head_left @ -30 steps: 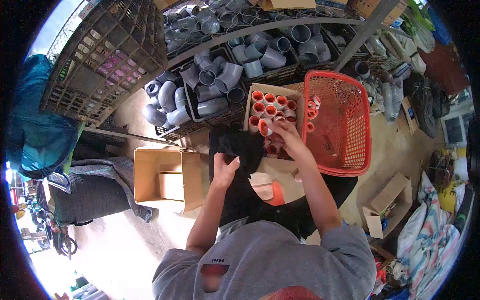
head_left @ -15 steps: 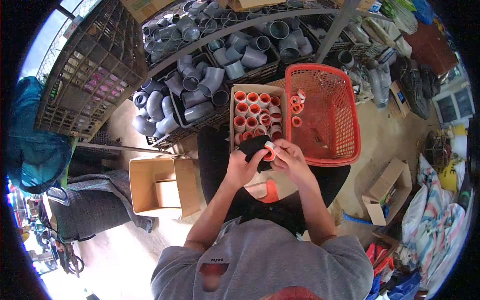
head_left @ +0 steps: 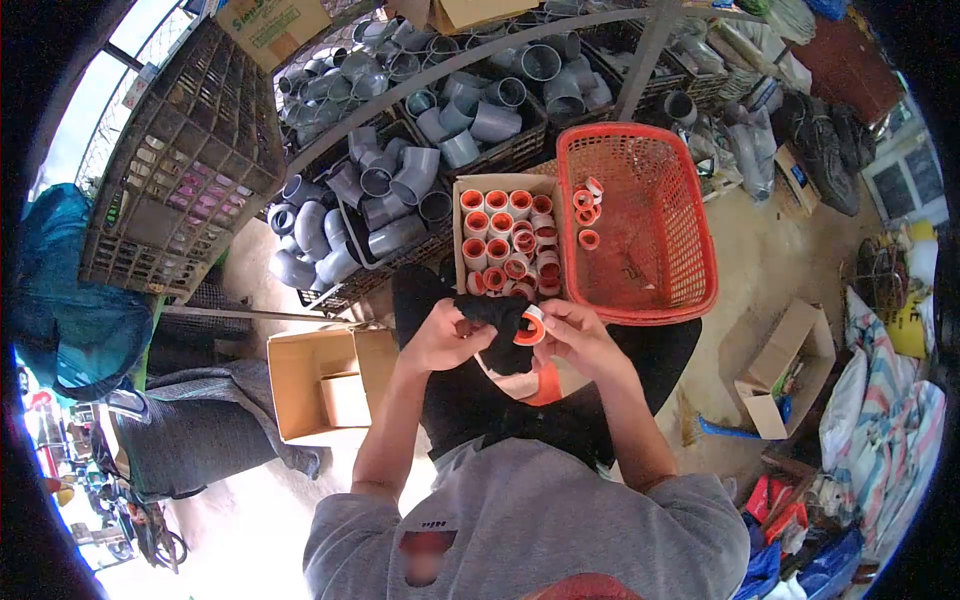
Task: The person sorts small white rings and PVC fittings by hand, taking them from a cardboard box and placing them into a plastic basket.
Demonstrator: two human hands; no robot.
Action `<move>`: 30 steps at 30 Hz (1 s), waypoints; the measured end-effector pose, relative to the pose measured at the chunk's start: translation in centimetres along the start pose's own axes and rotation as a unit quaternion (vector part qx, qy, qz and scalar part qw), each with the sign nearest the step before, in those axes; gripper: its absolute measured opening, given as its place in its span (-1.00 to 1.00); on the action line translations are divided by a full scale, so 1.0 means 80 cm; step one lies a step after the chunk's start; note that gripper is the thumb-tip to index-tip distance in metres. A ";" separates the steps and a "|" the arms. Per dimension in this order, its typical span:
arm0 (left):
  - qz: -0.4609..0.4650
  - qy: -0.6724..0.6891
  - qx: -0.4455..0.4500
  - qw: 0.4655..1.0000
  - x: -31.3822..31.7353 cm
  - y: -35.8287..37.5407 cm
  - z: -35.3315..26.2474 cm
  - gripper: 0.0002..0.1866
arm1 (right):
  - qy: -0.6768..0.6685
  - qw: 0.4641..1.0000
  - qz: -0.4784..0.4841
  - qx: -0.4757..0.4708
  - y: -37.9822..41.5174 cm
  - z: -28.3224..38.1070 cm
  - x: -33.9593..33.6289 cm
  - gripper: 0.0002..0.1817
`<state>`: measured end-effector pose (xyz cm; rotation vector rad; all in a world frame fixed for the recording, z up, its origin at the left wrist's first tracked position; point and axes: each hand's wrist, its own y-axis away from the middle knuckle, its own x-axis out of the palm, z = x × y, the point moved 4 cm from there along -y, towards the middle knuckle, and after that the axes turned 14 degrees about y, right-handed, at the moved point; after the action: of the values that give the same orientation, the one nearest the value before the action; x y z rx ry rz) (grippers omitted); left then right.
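Note:
My left hand (head_left: 447, 338) is closed on a black cloth (head_left: 500, 318), which hangs between my hands. Between the fingers of my right hand (head_left: 580, 338) is a white and orange ring (head_left: 530, 325), its open side facing up, touching the cloth's right edge. Just beyond my hands stands a cardboard box (head_left: 461, 232) packed with rows of similar white and orange rings. A red plastic basket (head_left: 690, 205) stands right of the box, with several loose rings (head_left: 589, 239) on its left side.
Black crates of grey pipe fittings (head_left: 412, 175) lie beyond the box. An open cardboard box (head_left: 298, 385) sits on the floor at left, another (head_left: 750, 400) at right. A metal bar (head_left: 480, 55) crosses above the crates. A large black crate (head_left: 190, 150) stands at upper left.
My left hand has moved left and apart from the right, stretching the black cloth out. The ring has come lower, and more of it shows. The whole view has shifted slightly.

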<state>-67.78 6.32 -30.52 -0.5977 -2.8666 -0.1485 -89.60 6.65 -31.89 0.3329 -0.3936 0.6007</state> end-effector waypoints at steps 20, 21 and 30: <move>-0.146 -0.129 0.106 0.975 0.046 -0.047 0.028 -0.80 | 0.271 0.952 -0.123 -0.072 -0.003 0.040 0.017 -0.84; -0.116 -0.061 0.029 0.991 0.041 -0.048 0.046 -0.83 | 0.271 0.952 -0.121 -0.071 -0.003 0.035 0.013 -0.84; -0.075 -0.502 0.408 0.759 0.065 -0.024 -0.012 -0.78 | 0.426 0.879 -0.156 -0.147 0.010 0.040 0.003 -0.79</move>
<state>-73.02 6.38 -28.51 -0.2562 -3.3383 1.8245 -90.75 6.11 -28.87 -0.1788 0.4196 0.3116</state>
